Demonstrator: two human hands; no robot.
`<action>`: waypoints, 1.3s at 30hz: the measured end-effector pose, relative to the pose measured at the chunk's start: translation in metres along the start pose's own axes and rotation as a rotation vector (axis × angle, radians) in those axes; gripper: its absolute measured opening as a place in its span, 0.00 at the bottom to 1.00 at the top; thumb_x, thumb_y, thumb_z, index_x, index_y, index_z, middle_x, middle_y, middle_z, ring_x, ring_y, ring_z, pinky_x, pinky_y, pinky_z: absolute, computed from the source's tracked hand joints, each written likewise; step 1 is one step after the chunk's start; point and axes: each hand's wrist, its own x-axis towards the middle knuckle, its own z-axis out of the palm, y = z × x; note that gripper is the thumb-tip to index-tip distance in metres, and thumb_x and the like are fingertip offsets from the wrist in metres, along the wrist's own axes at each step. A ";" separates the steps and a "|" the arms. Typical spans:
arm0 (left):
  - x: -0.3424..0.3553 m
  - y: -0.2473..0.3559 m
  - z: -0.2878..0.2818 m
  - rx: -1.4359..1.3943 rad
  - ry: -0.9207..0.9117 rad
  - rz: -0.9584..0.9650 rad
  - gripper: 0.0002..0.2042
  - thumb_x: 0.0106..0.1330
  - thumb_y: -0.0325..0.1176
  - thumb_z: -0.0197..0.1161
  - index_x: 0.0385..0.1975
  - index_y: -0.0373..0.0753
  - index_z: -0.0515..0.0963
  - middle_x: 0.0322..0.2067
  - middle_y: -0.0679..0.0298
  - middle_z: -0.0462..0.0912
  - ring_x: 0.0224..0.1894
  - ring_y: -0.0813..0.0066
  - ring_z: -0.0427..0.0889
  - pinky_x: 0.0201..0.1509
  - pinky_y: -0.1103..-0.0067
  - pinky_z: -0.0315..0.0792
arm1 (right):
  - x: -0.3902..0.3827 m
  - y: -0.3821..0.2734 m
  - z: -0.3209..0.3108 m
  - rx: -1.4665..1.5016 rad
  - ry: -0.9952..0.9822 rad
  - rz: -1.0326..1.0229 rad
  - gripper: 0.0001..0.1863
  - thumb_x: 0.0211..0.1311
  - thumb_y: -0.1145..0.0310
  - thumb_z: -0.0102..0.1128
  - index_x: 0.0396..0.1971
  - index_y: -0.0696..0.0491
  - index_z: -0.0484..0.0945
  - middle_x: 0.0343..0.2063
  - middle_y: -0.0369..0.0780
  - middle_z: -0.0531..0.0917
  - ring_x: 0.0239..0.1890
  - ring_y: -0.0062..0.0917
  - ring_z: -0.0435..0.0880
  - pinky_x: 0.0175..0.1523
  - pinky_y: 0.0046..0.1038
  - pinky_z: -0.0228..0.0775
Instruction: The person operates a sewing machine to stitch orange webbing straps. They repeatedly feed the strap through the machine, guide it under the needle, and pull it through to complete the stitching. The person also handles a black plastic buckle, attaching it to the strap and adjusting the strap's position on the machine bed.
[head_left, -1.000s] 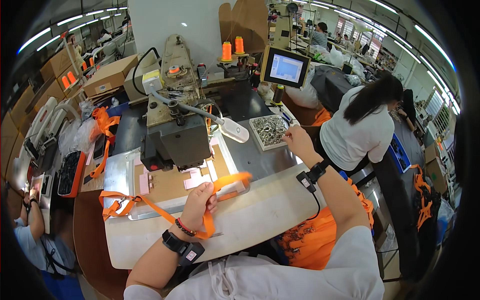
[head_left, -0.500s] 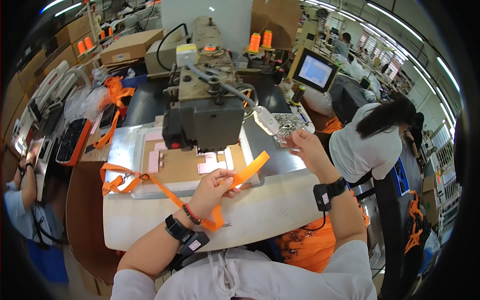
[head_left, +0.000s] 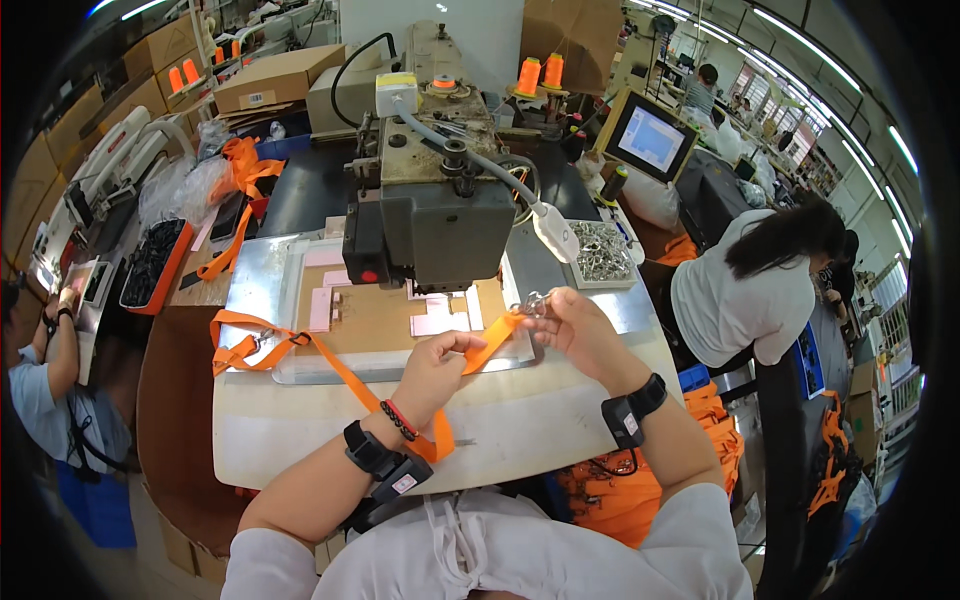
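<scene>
My left hand [head_left: 428, 378] is closed on an orange webbing strap [head_left: 490, 344] close to its end. The free end points up and to the right, toward my right hand [head_left: 580, 338]. Between the fingertips of that hand is a shiny metal snap hook [head_left: 535, 303], which meets the strap end; whether the webbing passes through its ring is too small to tell. From my left hand the strap loops down over the pale table edge and runs left to a dark buckle [head_left: 300, 339]. Behind both hands stands the dark sewing machine head [head_left: 445, 235], above a clamp plate with pink pieces.
A tray [head_left: 607, 284] heaped with metal hooks stands right of the machine, below a screen [head_left: 645, 138]. To the left is an orange-rimmed bin [head_left: 178, 275] of black parts. Orange webbing [head_left: 610, 490] is piled below the table's right side. Co-workers sit at both sides.
My right hand has come from beside the hook tray, down and left to the strap end, now with a snap hook in its fingers. My left hand keeps hold of the strap.
</scene>
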 end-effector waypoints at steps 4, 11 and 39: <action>0.002 -0.006 0.009 -0.013 0.050 0.126 0.13 0.69 0.32 0.61 0.50 0.33 0.78 0.40 0.64 0.83 0.41 0.81 0.78 0.50 0.82 0.72 | -0.007 0.008 0.025 -0.059 -0.076 0.130 0.07 0.76 0.63 0.47 0.43 0.51 0.70 0.46 0.42 0.81 0.47 0.28 0.83 0.47 0.27 0.75; 0.002 0.000 0.002 -0.065 0.023 0.017 0.10 0.69 0.34 0.64 0.42 0.35 0.78 0.37 0.68 0.83 0.34 0.86 0.77 0.38 0.86 0.72 | 0.000 0.022 0.036 -0.217 -0.052 0.125 0.09 0.76 0.64 0.48 0.42 0.54 0.72 0.36 0.35 0.80 0.36 0.17 0.79 0.45 0.21 0.75; -0.003 0.006 0.003 -0.252 -0.099 -0.097 0.18 0.70 0.33 0.61 0.57 0.35 0.72 0.44 0.65 0.83 0.43 0.81 0.82 0.42 0.84 0.73 | 0.001 0.037 0.073 -0.961 0.103 -0.541 0.06 0.63 0.73 0.61 0.34 0.60 0.75 0.27 0.48 0.83 0.29 0.39 0.85 0.34 0.33 0.76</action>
